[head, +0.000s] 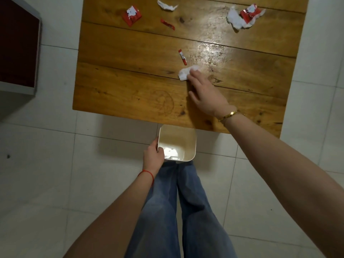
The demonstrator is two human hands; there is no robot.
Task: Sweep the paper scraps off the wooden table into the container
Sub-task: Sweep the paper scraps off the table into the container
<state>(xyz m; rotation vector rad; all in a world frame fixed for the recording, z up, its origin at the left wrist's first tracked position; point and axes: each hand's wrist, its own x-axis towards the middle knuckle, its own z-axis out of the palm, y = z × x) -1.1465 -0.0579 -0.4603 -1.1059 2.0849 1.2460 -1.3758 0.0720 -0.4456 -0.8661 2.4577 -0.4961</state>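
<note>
On the wooden table (130, 86) my right hand (206, 94) lies flat with fingers spread, its fingertips on a crumpled white tissue (185, 73). A small red and white strip (182, 56) lies just beyond it. Farther back lie a red wrapper (131, 15), a thin red strip (167, 24), a white scrap (166, 5) and a white tissue with a red wrapper (242, 17). My left hand (153, 155) grips the left rim of a cream square container (178, 142), held below the table's near edge; something white lies in its bottom.
White tiled floor (55, 164) surrounds the table. A dark red cabinet with a grey frame (18, 49) stands at the left. My legs in blue jeans (176, 211) are under the container.
</note>
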